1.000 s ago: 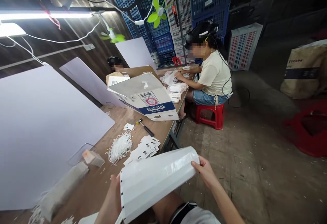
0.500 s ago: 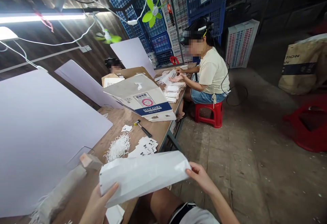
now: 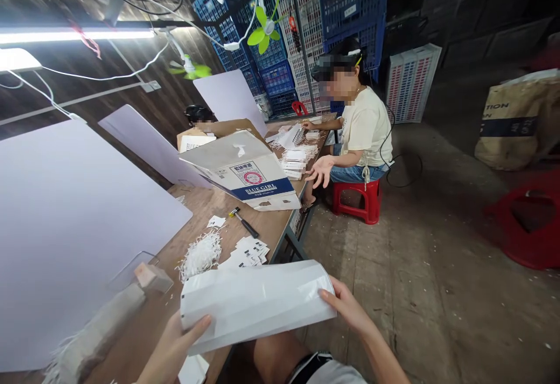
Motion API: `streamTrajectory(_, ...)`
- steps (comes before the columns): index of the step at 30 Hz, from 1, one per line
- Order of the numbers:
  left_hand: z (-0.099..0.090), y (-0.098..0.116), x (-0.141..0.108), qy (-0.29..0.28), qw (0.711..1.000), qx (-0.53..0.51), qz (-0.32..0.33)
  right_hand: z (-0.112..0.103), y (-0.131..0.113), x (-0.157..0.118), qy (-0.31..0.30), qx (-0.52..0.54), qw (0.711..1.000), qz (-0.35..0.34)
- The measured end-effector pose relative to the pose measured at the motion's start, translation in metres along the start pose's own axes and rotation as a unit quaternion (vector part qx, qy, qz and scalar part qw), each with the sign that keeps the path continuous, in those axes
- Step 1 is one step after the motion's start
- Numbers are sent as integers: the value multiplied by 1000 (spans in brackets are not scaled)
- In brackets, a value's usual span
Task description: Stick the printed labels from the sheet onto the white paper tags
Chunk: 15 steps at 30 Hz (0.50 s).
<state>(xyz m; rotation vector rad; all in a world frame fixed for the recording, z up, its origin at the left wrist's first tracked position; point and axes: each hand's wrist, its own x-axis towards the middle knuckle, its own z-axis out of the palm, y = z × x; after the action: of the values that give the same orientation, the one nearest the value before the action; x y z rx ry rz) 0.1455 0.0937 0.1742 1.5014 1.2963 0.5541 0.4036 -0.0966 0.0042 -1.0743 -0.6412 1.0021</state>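
Note:
A curved white glossy paper sheet (image 3: pixel 258 302) spans the space between my hands, above my lap and the table's edge. My left hand (image 3: pixel 179 334) grips its left end, thumb on top and fingers hidden underneath. At the right end, my right hand (image 3: pixel 345 302) pinches the sheet with the thumb over it. Just beyond the sheet lie printed white cards (image 3: pixel 247 252) and a heap of white paper strips (image 3: pixel 201 254). A hammer (image 3: pixel 244 222) with a black handle rests past them on the wooden table (image 3: pixel 188 220).
An opened Blue Girl carton (image 3: pixel 238 168) stands farther along the table. White boards (image 3: pixel 79 226) line the left side. Beside the table a co-worker (image 3: pixel 365 121) sits on a red stool (image 3: pixel 359 200). A bundle of white strips (image 3: pixel 100 325) lies at left.
My hands have shifted slightly right with the sheet still held. The co-worker's nearer hand has swung away from the table, palm open. My view has tilted a little.

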Motion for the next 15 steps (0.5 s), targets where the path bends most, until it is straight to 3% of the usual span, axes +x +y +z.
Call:
streamTrajectory(7,2,4,-7,-49,998,-40,10,-2,-6,9,4,-10,999,-31)
streamTrajectory(15,3,18,-22,-76,987,-110,-87,3,-4,8,16,64,998,-4)
